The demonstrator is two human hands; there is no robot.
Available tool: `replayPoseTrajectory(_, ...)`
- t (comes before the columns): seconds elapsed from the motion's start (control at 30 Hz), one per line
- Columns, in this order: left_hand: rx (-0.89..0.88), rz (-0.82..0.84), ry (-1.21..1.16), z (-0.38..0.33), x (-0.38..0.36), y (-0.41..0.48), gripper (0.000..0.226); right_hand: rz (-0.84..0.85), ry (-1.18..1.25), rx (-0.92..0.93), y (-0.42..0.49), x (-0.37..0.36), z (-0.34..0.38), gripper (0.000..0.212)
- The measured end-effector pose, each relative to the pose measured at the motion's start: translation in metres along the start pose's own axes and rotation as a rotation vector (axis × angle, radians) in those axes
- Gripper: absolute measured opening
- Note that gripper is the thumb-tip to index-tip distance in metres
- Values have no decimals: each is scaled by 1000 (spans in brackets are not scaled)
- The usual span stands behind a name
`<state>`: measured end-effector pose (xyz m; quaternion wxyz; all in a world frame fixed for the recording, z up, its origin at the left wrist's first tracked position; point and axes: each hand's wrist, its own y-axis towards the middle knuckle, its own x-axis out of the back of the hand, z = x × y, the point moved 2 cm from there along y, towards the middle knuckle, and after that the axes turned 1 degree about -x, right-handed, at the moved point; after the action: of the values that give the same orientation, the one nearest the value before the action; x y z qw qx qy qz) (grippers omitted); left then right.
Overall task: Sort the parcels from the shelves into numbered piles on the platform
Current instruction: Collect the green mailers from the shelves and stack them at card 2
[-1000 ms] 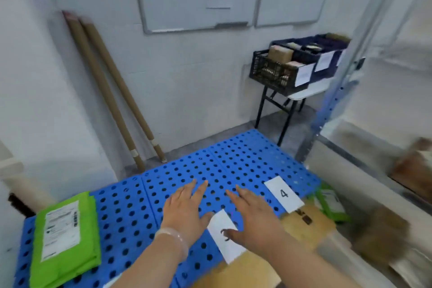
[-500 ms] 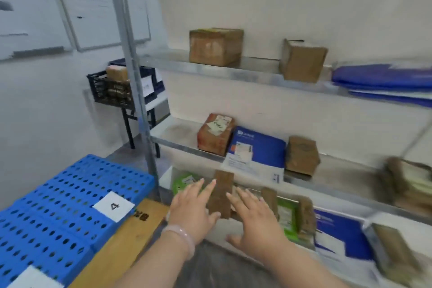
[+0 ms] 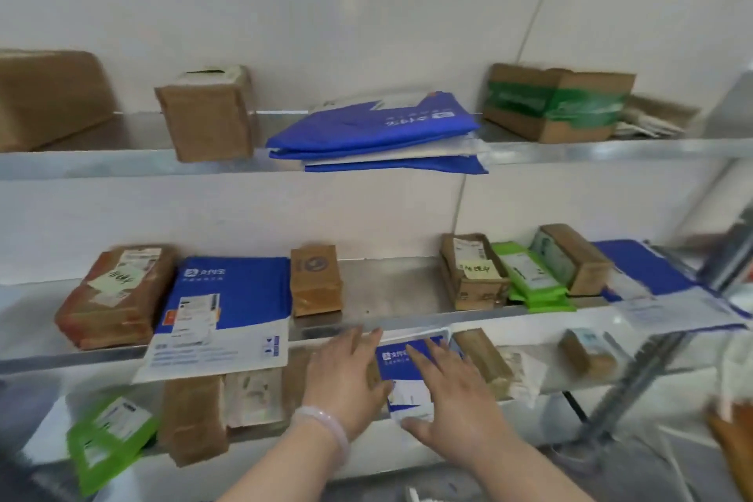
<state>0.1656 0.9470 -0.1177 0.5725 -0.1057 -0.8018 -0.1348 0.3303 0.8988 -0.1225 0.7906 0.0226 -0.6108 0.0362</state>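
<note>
Head view: your left hand and right hand, each grip apart and empty, flank the blue courier mailer on the bottom shelf, apparently for a two-handed lift.

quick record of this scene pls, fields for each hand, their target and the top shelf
left hand: open, fingers straight, at the left edge of the small blue mailer
right hand: open, fingers spread over that mailer
target: small blue mailer, lying on the lowest shelf
top shelf: brown boxes, folded blue mailers, green-taped box
</note>
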Motion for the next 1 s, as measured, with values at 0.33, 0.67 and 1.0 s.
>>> replayPoseTrajectory(0.33,-298,127,-100,-79,-48,133,72,-89,38,-302,54,22,-106,82)
replayPoseTrajectory(0.67,-418,316,-208,-143,-105,193,70,-109,44,-528,74,33,-207,68)
replayPoseTrajectory(1.0,-119,379,-429,-247,-164,261,64,15,200,-523,134,60,-334,59)
